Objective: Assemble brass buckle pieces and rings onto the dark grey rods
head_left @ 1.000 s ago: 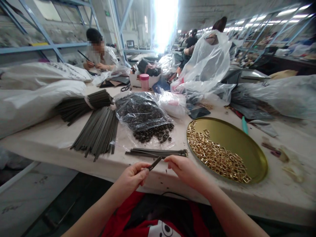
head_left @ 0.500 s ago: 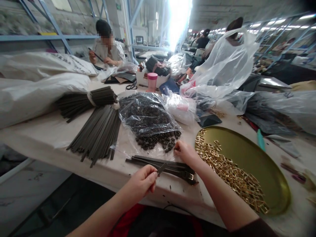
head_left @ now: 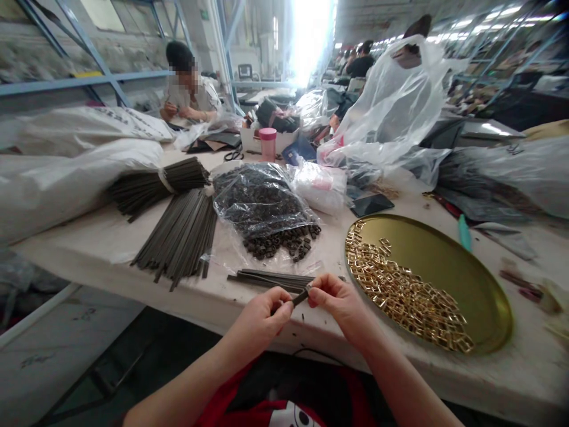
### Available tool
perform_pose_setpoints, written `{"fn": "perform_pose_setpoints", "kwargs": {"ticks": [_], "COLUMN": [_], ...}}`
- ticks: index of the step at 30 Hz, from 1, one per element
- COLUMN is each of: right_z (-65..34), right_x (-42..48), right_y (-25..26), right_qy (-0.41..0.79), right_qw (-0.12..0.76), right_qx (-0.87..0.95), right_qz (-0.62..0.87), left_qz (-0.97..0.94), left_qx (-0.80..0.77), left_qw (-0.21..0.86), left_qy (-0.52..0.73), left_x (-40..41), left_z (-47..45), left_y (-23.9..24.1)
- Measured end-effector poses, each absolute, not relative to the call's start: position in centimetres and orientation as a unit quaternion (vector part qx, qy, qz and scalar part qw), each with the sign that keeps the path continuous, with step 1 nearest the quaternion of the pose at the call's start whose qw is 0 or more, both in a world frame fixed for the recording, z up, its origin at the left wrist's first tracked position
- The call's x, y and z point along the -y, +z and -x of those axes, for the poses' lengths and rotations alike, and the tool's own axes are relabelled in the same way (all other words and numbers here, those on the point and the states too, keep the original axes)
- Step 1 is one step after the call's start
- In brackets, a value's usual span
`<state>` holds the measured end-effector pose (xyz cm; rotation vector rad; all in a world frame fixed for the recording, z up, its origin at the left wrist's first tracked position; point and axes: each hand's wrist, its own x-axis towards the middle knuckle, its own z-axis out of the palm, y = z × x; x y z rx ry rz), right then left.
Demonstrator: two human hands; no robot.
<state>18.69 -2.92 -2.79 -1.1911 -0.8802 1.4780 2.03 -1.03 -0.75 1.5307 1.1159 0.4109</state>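
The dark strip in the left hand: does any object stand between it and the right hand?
Nothing visible stands in the way: the left hand holds the dark strip, and the right hand is at its other end. Whether it pinches something small there, I cannot tell. Other strips lie beyond the hands.

The left hand [head_left: 265, 311] and right hand [head_left: 340, 299] are bare, as are the 2 forearms [head_left: 191, 373]. The near clothing [head_left: 227, 390] is red and black, bearing a white print [head_left: 284, 415] with a dark round marking.
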Motion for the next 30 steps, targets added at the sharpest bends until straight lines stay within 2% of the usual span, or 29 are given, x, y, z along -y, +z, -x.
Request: {"fn": "perform_pose_setpoints", "kwargs": {"ticks": [3,8,11,13,16,19,21,24,27,30], "right_z": [-17.9,-17.7,-16.5,-15.2,-14.3,-16.7,-20.3,-26.8,-32.1,-34.8], "right_x": [4.1,5.8,6.9,7.5,8.0,7.4,6.3,3.3,-0.4,-3.7], "right_y": [-2.9,-3.5,-3.8,-3.8,-3.5,-3.1,-2.8,-2.6,-3.4,-4.9], "right_qy": [0.631,0.639,0.657,0.674,0.642,0.545,0.417,0.181,0.114,0.107], "right_qw": [0.511,0.558,0.568,0.556,0.548,0.522,0.482,0.332,0.282,0.228], "right_qx": [0.335,0.293,0.274,0.298,0.377,0.48,0.537,0.582,0.552,0.552], "right_qz": [0.479,0.441,0.413,0.384,0.383,0.448,0.553,0.72,0.776,0.795], "left_qz": [-0.672,-0.656,-0.658,-0.648,-0.649,-0.669,-0.658,-0.614,-0.607,-0.611], "left_qx": [-0.464,-0.423,-0.418,-0.428,-0.435,-0.427,-0.433,-0.44,-0.435,-0.441], "left_qw": [0.547,0.607,0.599,0.594,0.597,0.588,0.594,0.633,0.64,0.625], "left_qy": [0.185,0.148,0.182,0.211,0.184,0.157,0.162,0.166,0.184,0.203], "left_x": [1.9,3.5,4.3,4.6,4.2,3.3,2.7,2.2,1.5,0.7], "left_z": [-2.3,-1.9,-1.7,-1.7,-1.6,-1.2,-0.8,-0.4,-0.4,-0.7], "left_y": [-0.5,0.5,0.9,0.9,0.7,0.2,-0.4,-1.6,-2.6,-3.1]}}
